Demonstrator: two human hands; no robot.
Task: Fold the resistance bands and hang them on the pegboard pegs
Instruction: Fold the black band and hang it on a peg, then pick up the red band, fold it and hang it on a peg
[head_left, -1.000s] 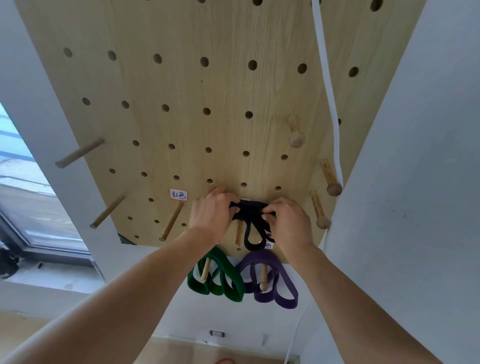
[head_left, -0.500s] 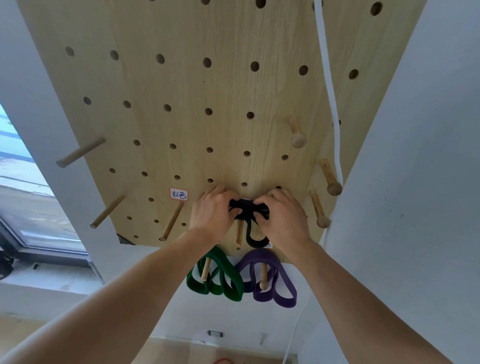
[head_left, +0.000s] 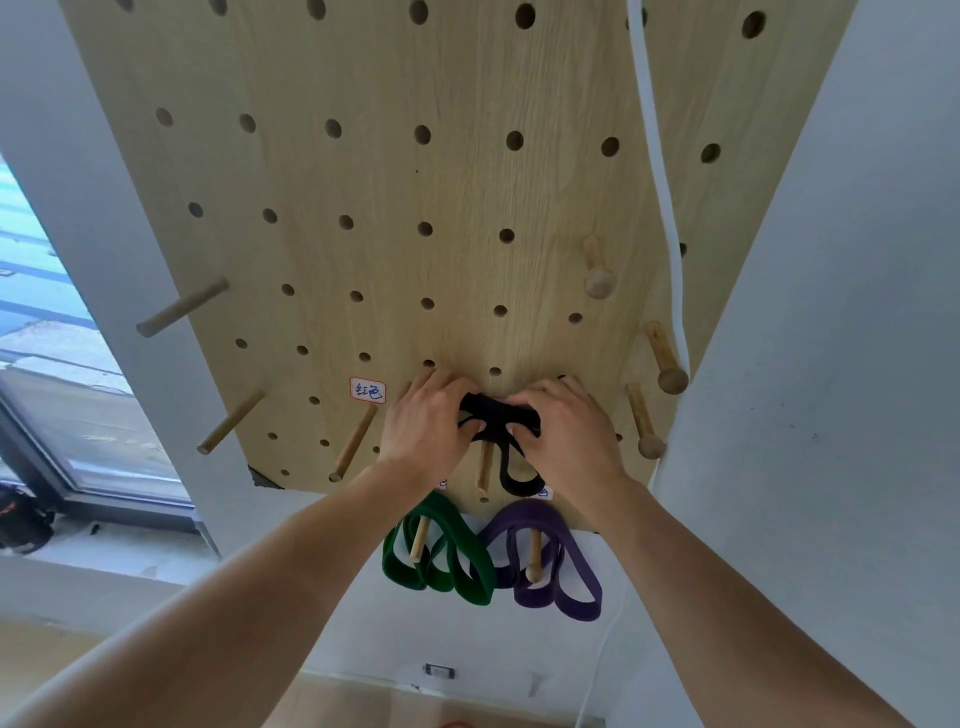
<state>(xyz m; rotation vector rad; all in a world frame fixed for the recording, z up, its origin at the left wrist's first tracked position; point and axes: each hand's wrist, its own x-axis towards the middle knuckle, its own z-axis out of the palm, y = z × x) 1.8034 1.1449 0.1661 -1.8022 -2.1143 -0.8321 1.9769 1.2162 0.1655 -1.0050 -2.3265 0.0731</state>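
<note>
A folded black resistance band (head_left: 498, 415) is bunched against the wooden pegboard (head_left: 395, 218), over a peg (head_left: 484, 467) that sticks out below it. My left hand (head_left: 428, 423) grips its left side and my right hand (head_left: 566, 431) grips its right side. Loops of the black band hang down between my hands. Lower on the board a folded green band (head_left: 441, 551) hangs on a peg, and a folded purple band (head_left: 550, 556) hangs on the peg beside it.
Bare pegs stick out at the left (head_left: 182, 307), lower left (head_left: 231, 422) and beside a small label (head_left: 368, 391); knobbed pegs (head_left: 665, 358) stand at the right. A white cord (head_left: 660, 171) hangs down the board's right side. White wall (head_left: 831, 364) at right, window (head_left: 47, 332) at left.
My hands have drawn closer together on the black band and pressed it nearer the board over the peg; the band's bundle is more compact.
</note>
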